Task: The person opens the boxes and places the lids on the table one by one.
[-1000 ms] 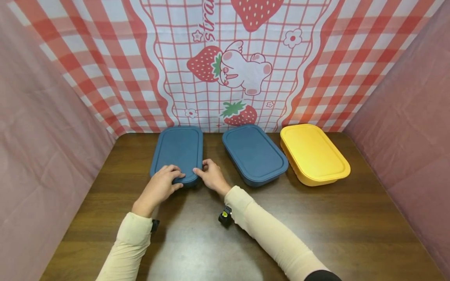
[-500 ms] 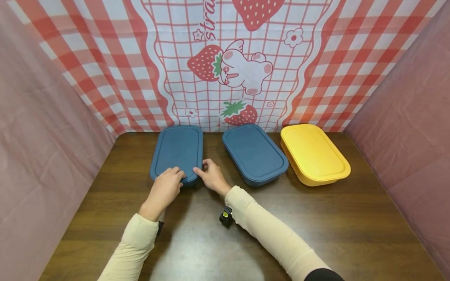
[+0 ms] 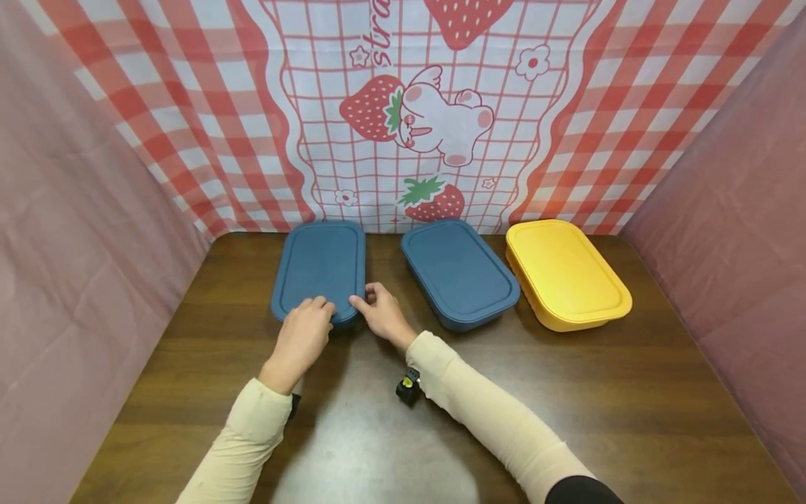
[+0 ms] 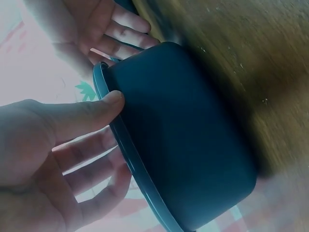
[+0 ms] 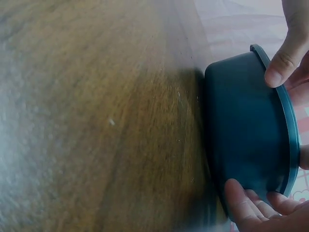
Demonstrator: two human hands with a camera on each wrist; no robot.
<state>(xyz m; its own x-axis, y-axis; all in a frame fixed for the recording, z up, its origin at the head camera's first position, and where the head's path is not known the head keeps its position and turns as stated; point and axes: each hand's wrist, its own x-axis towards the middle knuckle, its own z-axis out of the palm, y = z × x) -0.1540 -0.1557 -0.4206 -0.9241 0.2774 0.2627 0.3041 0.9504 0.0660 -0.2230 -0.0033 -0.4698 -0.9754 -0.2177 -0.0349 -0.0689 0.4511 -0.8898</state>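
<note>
At eleven o'clock on the tabletop (image 3: pixel 567 406), a blue lidded container (image 4: pixel 178 130) is found. The lid (image 3: pixel 321 262) is pinched at six o'clock by the left hand (image 3: pixel 302 336), at four by the right hand (image 3: pixel 385 315). Holding is judged complete; the lid is seated, nothing yet lifted.

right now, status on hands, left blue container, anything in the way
Left hand pinches front edge of left blue container; right hand holds its right side. Lid on. Middle blue container apart, seemingly not blocking.
</note>
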